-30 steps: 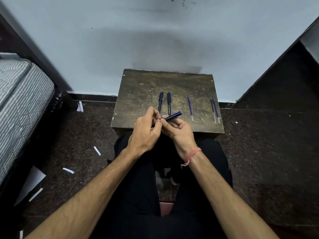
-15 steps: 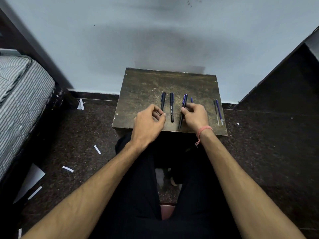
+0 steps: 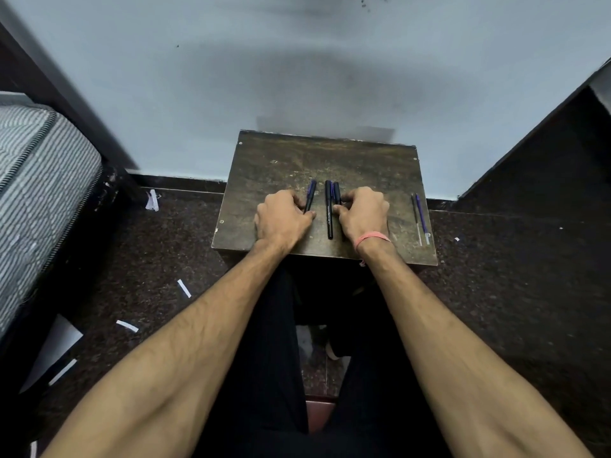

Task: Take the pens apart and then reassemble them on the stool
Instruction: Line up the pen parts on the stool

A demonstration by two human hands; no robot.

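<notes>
Right hand [image 3: 363, 215] has slid its pen [image 3: 337, 193] beside the middle pen [image 3: 329, 209]; left hand [image 3: 281, 217] pinches another pen [image 3: 310, 196] on stool [image 3: 264, 166].

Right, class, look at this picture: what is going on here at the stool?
A seated person works with pens on a small wooden stool. The left hand rests at the near end of one dark pen. The right hand touches another pen lying close beside a longer black pen. Two thin refills lie apart near the stool's right edge. Whether either grip is closed is unclear.
</notes>
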